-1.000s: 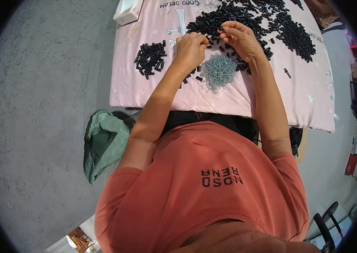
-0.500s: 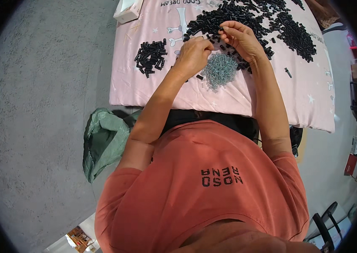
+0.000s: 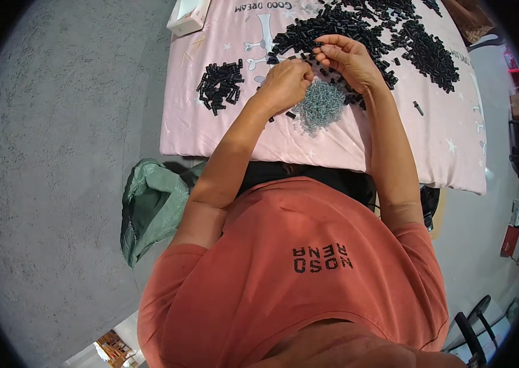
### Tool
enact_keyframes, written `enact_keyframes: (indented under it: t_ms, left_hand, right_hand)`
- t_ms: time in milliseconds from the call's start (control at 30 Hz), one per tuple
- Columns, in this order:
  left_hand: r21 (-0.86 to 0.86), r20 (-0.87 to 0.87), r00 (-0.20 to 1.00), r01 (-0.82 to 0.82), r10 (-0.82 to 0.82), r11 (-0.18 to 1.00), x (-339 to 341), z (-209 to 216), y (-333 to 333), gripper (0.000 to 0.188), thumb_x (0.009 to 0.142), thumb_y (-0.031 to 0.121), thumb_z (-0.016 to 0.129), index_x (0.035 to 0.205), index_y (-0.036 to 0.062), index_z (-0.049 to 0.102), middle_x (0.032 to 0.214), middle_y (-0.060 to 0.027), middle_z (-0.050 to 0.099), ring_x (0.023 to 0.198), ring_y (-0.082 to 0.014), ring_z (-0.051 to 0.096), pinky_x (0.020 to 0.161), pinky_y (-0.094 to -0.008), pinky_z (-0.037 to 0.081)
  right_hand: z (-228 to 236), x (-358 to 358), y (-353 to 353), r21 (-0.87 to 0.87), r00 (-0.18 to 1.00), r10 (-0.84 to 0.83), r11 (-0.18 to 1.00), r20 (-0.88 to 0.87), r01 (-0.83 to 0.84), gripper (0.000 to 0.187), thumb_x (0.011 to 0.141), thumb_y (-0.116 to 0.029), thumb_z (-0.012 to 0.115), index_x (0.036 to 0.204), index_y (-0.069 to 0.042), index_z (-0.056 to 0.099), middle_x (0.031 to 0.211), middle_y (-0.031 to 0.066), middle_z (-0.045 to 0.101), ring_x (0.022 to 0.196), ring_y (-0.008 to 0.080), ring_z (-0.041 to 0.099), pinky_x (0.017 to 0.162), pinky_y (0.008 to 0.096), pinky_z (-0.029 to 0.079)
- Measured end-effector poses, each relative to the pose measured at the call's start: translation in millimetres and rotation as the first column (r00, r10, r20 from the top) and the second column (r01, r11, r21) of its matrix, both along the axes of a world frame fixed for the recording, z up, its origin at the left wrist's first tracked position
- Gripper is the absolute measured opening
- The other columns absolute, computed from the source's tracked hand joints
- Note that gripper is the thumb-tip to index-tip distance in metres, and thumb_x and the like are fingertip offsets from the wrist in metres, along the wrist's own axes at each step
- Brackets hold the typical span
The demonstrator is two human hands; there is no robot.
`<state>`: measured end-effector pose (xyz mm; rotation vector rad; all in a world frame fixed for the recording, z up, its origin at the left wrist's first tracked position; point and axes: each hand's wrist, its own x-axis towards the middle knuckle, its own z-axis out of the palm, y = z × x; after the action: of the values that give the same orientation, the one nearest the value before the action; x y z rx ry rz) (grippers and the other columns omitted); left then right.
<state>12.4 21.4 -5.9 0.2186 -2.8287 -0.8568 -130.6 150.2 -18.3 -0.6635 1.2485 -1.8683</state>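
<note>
My left hand (image 3: 285, 83) is closed, its fingertips bunched beside a heap of small clear, glassy-looking pieces (image 3: 319, 105). Whatever those fingers hold, if anything, is hidden from above. To the right, my right hand (image 3: 352, 61) is raised over the near edge of a large pile of small black cylindrical pieces (image 3: 308, 32). Its thumb and forefinger pinch what looks like one small black piece (image 3: 319, 45). A smaller group of black cylindrical pieces (image 3: 219, 86) lies to the left of my left hand.
A pink patterned cloth (image 3: 222, 135) covers the table. Another black pile (image 3: 429, 56) is at the right, with a lone dark piece (image 3: 418, 108) nearer me. A white box (image 3: 187, 17) stands at the far left corner. A green sack (image 3: 155, 205) sits below the table's left front.
My left hand has shifted slightly right, its fingertips lower toward the clear heap. My right hand stays nearly in place, still pinching.
</note>
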Motion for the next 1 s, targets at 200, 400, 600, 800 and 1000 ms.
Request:
enact_keyframes:
  t_ms: [200,400,600,800,1000]
  left_hand:
    - [0.031,-0.022,0.999,-0.022,0.023,0.999,2,3,-1,0.009,0.079,0.004,0.059,0.087,0.0004,0.061,0.087,-0.0181,0.065,0.084,-0.0339,0.064,0.077,-0.0430,0.049]
    - [0.289,-0.237,0.953,-0.115,0.188,0.950,4,16,3,0.009,0.084,0.004,0.062,0.092,0.0005,0.062,0.078,-0.0069,0.066,0.071,-0.0109,0.061,0.066,-0.0253,0.049]
    - [0.320,-0.368,0.896,-0.130,0.250,0.938,3,26,6,0.009,0.082,0.005,0.066,0.089,0.0008,0.063,0.078,-0.0038,0.067,0.070,-0.0088,0.060,0.066,-0.0242,0.050]
    - [0.292,-0.417,0.867,-0.155,0.272,0.944,4,26,5,0.008,0.080,0.006,0.068,0.086,0.0008,0.064,0.078,-0.0042,0.067,0.070,-0.0091,0.062,0.066,-0.0243,0.050]
    - [0.338,-0.402,0.872,-0.143,0.280,0.930,4,22,3,0.011,0.080,0.004,0.068,0.091,0.0011,0.067,0.079,-0.0022,0.068,0.071,-0.0070,0.061,0.066,-0.0226,0.050]
  right_hand:
    - [-4,-2,-1,0.006,1.000,-0.001,1.000,-0.015,0.001,0.022,0.092,-0.008,0.060,0.113,-0.001,0.062,0.094,0.0075,0.067,0.079,0.0090,0.064,0.072,0.0197,0.054]
    - [0,2,-1,0.023,0.999,0.038,0.999,-0.015,-0.038,0.019,0.092,-0.009,0.060,0.110,-0.001,0.062,0.093,0.0069,0.067,0.079,0.0094,0.063,0.073,0.0199,0.054]
    - [0,3,-1,0.012,0.995,0.091,0.996,-0.046,-0.091,0.018,0.091,-0.010,0.063,0.106,-0.001,0.063,0.091,0.0050,0.067,0.077,0.0084,0.062,0.070,0.0198,0.052]
    - [5,8,0,0.006,0.989,0.133,0.991,-0.058,-0.132,0.018,0.090,-0.010,0.064,0.106,-0.002,0.063,0.090,0.0041,0.067,0.075,0.0075,0.061,0.069,0.0196,0.051]
    - [4,6,0,-0.002,0.992,0.118,0.993,-0.034,-0.118,0.017,0.091,-0.010,0.062,0.106,-0.002,0.063,0.089,0.0037,0.067,0.074,0.0067,0.061,0.069,0.0192,0.051]
